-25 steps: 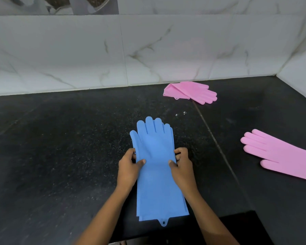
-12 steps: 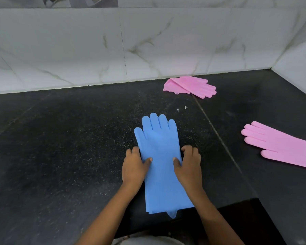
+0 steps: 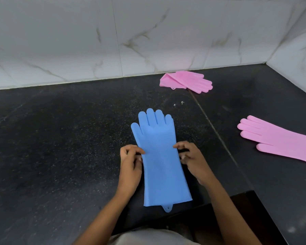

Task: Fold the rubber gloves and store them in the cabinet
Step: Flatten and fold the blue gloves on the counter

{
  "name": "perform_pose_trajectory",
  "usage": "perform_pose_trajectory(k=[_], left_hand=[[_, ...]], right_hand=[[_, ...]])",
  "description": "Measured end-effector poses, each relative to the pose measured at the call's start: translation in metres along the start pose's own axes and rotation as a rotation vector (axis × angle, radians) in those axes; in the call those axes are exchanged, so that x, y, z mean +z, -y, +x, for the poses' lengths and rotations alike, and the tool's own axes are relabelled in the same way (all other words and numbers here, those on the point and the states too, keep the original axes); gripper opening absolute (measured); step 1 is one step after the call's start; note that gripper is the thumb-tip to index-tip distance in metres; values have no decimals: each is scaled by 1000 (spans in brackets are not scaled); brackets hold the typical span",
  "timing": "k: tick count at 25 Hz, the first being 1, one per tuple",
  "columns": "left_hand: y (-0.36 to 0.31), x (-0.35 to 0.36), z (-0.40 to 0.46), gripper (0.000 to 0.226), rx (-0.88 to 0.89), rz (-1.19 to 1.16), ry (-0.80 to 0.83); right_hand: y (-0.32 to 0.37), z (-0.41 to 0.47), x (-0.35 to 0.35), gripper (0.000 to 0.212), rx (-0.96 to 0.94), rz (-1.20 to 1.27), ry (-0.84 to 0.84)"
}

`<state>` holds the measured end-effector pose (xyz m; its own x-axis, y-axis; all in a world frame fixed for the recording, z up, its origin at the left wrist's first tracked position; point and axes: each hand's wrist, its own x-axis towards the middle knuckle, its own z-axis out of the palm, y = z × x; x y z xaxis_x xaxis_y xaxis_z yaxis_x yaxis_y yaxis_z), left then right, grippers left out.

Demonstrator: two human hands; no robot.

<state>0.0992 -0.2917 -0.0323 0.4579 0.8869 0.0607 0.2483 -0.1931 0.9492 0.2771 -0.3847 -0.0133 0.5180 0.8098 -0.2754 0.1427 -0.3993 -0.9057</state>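
Pinching the blue gloves (image 3: 159, 156) at mid-frame, our left hand (image 3: 130, 167) and right hand (image 3: 193, 160) have shifted from pressing flat to gripping both side edges, so folding looks imminent; pink gloves (image 3: 185, 81) wait upper right.

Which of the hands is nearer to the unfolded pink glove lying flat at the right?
Right. The right hand grips the blue glove on its side facing the flat pink glove; the left hand is beyond the blue glove, farther away.
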Motion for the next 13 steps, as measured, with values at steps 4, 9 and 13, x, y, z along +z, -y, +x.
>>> perform_pose_trajectory(k=[4, 9, 13], left_hand=[[11, -8, 0, 19, 262, 310, 279], [7, -18, 12, 17, 414, 412, 199], [-8, -4, 44, 5, -130, 68, 21]], right_hand=[[-6, -5, -6, 26, -182, -156, 117], [4, 9, -18, 20, -353, -325, 106], [24, 42, -9, 28, -22, -196, 26]])
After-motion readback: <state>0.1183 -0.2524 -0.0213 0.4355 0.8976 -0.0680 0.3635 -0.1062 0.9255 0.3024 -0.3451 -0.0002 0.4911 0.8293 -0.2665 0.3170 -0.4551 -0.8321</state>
